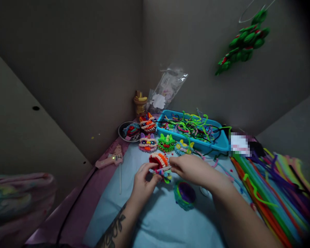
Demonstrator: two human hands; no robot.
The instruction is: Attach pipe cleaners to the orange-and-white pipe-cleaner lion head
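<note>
Nearest the camera, two bare forearms reach forward over a pale blue cloth (pixel 155 220), the left one tattooed. A small round woven piece (pixel 185 195), teal at the rim and purple inside, lies on the cloth just below the right wrist. The left hand (pixel 142 182) and the right hand (pixel 189 167) meet over the middle of the cloth, and both close their fingertips on a small pipe-cleaner piece (pixel 163 171) of mixed colours held between them; the left pinches it from below and the right from its right end. Touching that piece from behind sits a red and white fuzzy figure (pixel 158 159). To the right, a thick bundle of pipe cleaners (pixel 274 186) in orange, green, blue and purple lies along the cloth. To the left, a pink tool (pixel 111 159) with a small lit green dot rests on the pink edge of the surface. Farther back stand a purple figure (pixel 147 142), a green figure (pixel 166 143) and a blue and yellow figure (pixel 183 147) in a row, with an orange figure (pixel 147 124) behind them beside a round dish (pixel 124 134). A blue tray (pixel 222 143) of tangled pipe cleaners sits behind the row. At the corner stand a yellow-lidded cup (pixel 140 105) and a clear plastic bag (pixel 167 86), and a green ornament (pixel 244 41) hangs on the right wall.
</note>
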